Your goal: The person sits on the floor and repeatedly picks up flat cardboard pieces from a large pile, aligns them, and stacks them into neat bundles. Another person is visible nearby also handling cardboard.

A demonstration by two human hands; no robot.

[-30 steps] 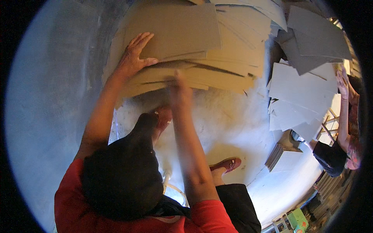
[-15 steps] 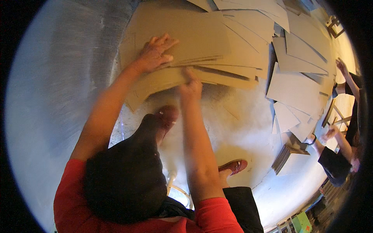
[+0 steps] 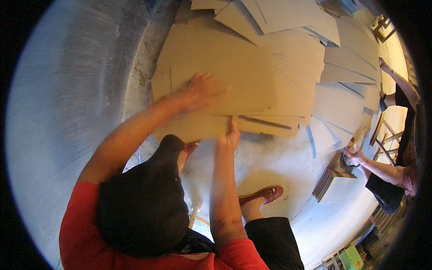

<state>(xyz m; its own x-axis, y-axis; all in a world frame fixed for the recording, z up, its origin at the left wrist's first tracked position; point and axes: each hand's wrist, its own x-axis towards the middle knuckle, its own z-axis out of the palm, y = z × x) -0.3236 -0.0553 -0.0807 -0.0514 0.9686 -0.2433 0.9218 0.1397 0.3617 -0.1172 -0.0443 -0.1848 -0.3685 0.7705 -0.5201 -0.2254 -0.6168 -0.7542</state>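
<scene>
A loose pile of brown cardboard sheets (image 3: 225, 58) lies on the floor ahead of me. My left hand (image 3: 204, 91), smeared by motion, is over the top sheet with its fingers stretched out, holding nothing. At the near edge of the pile, my right hand (image 3: 229, 135) pinches the cardboard, thumb on top and the other fingers mostly hidden. How many sheets it grips I cannot tell. Several edges show as thin layers beside that thumb, with a dark gap between them.
More cardboard sheets (image 3: 337, 101) fan out to the right. A neat cardboard stack (image 3: 335, 182) stands nearer. At the far right another person (image 3: 391, 175) reaches toward cardboard beside a wooden frame (image 3: 391, 139). A grey wall (image 3: 76, 103) rises on my left. My red shoe (image 3: 272, 194) is on the floor.
The cardboard pile sits closer to me in the view. My left hand has shifted nearer and rightward over the sheet; my right hand has come nearer, at the edge. The other person's hand has moved.
</scene>
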